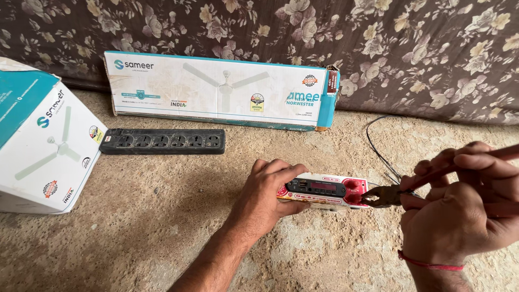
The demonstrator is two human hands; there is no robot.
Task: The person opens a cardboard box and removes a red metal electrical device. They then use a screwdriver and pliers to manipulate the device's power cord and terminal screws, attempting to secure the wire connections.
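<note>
Low in the right of the frame, the right hand is closed around the red handles of a pair of pliers, fingers wrapped tight over them; a red thread band circles that wrist. The pliers' dark metal nose points left and meets the right end of a small audio player module, a flat white-and-red box with a black panel on its face. Whether the nose is biting a part of the box or only touching it is too small to tell.

Just left of that, at centre frame, the left hand presses down on the module's left end, palm on the floor side, fingers curled over the top edge and clamped on it. The module lies flat on the rough concrete floor.

Behind the pliers, a thin black wire loops up across the floor toward the upper right.

Further back, left of centre, a black power strip with a row of sockets lies flat, well apart from the hands. At the left edge sits a white and teal ceiling fan box, tilted. Beyond the strip, a long flat fan carton leans against a brown floral mattress that fills the top of the frame.
</note>
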